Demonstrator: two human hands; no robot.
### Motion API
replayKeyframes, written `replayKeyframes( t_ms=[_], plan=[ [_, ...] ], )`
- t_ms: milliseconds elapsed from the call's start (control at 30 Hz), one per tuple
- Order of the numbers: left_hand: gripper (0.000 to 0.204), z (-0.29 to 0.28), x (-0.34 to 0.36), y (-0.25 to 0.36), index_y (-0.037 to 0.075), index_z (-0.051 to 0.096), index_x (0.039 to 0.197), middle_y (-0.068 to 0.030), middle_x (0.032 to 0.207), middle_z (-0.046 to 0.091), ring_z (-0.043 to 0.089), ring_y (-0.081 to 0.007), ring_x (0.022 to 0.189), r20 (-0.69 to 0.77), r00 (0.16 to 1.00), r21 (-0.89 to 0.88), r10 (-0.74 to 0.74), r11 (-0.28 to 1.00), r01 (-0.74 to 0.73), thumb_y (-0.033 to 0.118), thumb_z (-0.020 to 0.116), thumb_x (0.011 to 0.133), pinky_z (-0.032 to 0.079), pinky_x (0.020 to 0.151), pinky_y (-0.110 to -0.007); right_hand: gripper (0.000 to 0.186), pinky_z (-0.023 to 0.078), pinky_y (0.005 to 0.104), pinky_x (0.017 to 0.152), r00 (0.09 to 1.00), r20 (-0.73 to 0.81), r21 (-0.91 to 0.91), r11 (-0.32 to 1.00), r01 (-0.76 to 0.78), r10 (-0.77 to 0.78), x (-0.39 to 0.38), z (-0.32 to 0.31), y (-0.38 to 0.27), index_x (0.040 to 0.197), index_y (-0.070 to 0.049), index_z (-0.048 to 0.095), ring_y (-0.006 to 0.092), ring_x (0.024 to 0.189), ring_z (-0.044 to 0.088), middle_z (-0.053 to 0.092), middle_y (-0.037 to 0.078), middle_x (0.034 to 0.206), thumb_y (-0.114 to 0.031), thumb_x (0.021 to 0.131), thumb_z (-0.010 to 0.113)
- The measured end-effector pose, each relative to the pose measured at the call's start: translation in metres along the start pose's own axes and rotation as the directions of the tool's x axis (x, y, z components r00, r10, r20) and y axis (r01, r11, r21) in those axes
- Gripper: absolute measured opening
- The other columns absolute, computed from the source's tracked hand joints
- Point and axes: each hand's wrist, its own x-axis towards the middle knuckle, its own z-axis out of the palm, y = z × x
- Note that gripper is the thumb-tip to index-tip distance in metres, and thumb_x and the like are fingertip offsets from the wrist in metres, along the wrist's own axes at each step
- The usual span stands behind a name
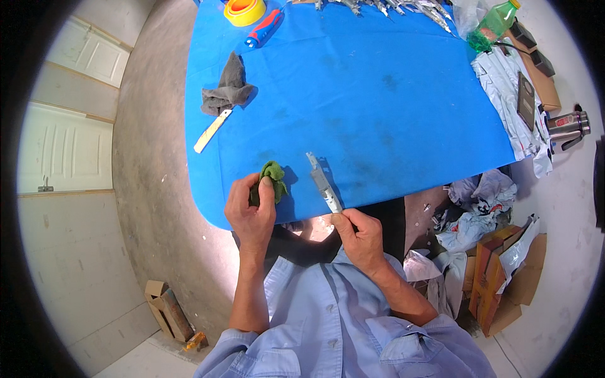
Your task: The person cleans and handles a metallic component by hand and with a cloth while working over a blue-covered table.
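My left hand (251, 205) pinches a bunched green cloth (272, 176) over the near left edge of the blue-covered table (302, 94). In my right hand (360, 238) is a slim silver-grey metal part (322, 183), gripped by its near end. It points up and away over the table, its far end narrow and notched. Cloth and metal part are apart. Beyond my left hand lie a crumpled dark grey cloth (230, 88) and a cutter knife with a pale yellow handle (213, 131), whose upper end meets the cloth.
At the far left are a yellow tape roll (244, 10) and a red-and-blue handled tool (265, 28). Several metal parts (403, 6) pile along the far edge. A green bottle (498, 25) and steel mug (568, 126) stand right. Cardboard boxes (498, 277) and plastic bags sit below.
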Motion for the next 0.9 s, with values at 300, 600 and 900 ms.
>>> replayKeyframes(
  t_ms=[300, 600, 900],
  plan=[
    [0.010, 0.002, 0.001, 0.000, -0.001, 0.074, 0.101, -0.0141, 0.089, 0.072, 0.069, -0.0259, 0.075, -0.030, 0.998, -0.020, 0.059, 0.998, -0.059, 0.007, 0.076, 0.095, 0.054, 0.068, -0.036, 0.028, 0.042, 0.0291, 0.057, 1.000, 0.015, -0.008, 1.000, -0.023, 0.023, -0.001, 0.000, 0.004, 0.095, 0.004, 0.071, 0.0095, 0.063, 0.052, 0.060, 0.004, 0.069, -0.020, 0.108, 0.066],
    [0.015, -0.001, -0.001, 0.000, -0.004, 0.075, 0.105, -0.0124, 0.093, 0.074, 0.068, -0.0187, 0.081, -0.007, 0.998, -0.033, 0.055, 0.998, -0.055, 0.009, 0.076, 0.097, 0.053, 0.071, -0.032, 0.029, 0.048, 0.0333, 0.062, 0.980, 0.057, 0.065, 0.979, -0.193, 0.190, -0.001, -0.009, -0.004, 0.093, 0.003, 0.072, 0.0147, 0.066, 0.062, 0.067, 0.013, 0.073, -0.019, 0.107, 0.059],
    [0.013, -0.001, -0.001, 0.000, -0.002, 0.075, 0.104, -0.0129, 0.092, 0.073, 0.069, -0.0216, 0.079, -0.033, 0.996, -0.056, 0.080, 0.995, -0.081, 0.008, 0.076, 0.096, 0.053, 0.071, -0.033, 0.036, 0.042, 0.0274, 0.059, 0.970, 0.065, 0.197, 0.950, -0.243, 0.235, -0.003, -0.007, 0.004, 0.091, 0.002, 0.072, 0.0064, 0.067, 0.053, 0.060, 0.000, 0.070, -0.026, 0.110, 0.058]
  ],
)
